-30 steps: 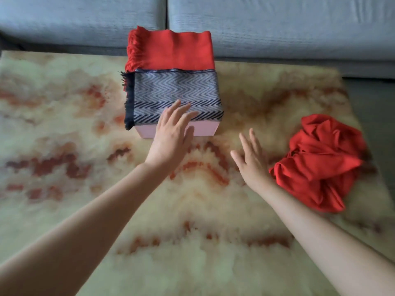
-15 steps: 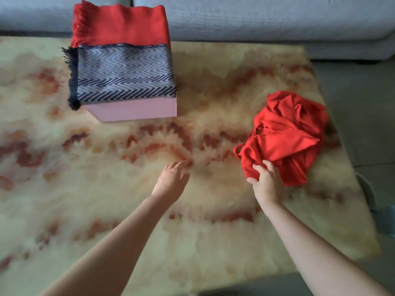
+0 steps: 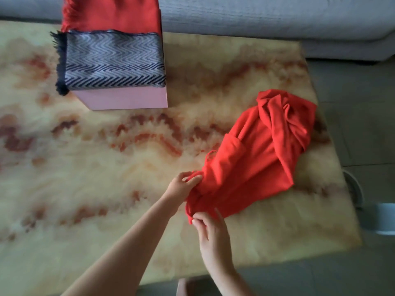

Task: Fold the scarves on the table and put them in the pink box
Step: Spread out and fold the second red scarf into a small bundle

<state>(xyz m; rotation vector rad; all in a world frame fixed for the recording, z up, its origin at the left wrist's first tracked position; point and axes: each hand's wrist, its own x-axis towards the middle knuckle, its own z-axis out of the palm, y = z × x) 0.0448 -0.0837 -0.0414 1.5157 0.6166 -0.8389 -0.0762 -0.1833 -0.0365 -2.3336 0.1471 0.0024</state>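
Left hand [image 3: 181, 186]: the near end of the loose red scarf [image 3: 256, 150] is pinched between thumb and fingertips, at its left corner.
Right hand [image 3: 210, 229]: the same end is gripped by curled fingers just beside the left hand, nearer the front edge of the surface [image 3: 106, 167].
Loose red scarf: it is laid on the right part of the surface and drawn out from the hands toward the far right, where it is bunched in folds close to the right edge.
Pink box [image 3: 128, 99]: it is set at the far left, well apart from the loose scarf.
Chevron scarf [image 3: 113, 60]: it is folded and laid across the nearer half of the box's top, its dark fringe hung over the left side.
Folded red scarf [image 3: 113, 13]: it is laid just behind, touching the chevron scarf, and is cut off by the frame.
Open room: a broad stretch of marbled top is seen between box and hands.
Sofa [image 3: 256, 16]: it is placed along the far edge.
Floor [image 3: 363, 124]: it is seen past the right and front edges.
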